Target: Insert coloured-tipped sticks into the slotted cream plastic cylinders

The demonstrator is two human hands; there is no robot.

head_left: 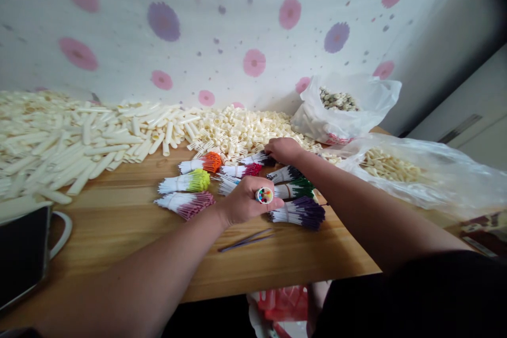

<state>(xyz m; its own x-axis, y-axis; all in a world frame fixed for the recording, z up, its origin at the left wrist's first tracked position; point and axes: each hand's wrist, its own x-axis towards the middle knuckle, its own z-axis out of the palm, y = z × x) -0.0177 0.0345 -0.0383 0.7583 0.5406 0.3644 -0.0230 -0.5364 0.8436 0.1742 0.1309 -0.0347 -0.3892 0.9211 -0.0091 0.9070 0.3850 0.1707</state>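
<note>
My left hand [249, 202] is wrapped round a white multicolour pen barrel [264, 195], its round end facing me with several coloured tips inside. Beyond it, my right hand [284, 150] reaches to the dark-ended bundle of refills [255, 159] at the back; its fingers are curled down at the dark ends, and what they pinch is hidden. Around my hands lie bundles of white refills with orange [212, 162], yellow-green [200, 180], pink [200, 204], red [251, 169], green [301, 188], black [287, 174] and purple ends [307, 213]. A light-blue bundle [227, 185] is partly covered by my left hand.
Two thin dark refills [245, 240] lie near the front of the wooden table [158, 253]. Cream tubes [106, 140] and short cream clip parts [241, 129] are heaped behind. Plastic bags of parts [328, 116] [435, 169] stand right. A dark-screened device [24, 253] lies left.
</note>
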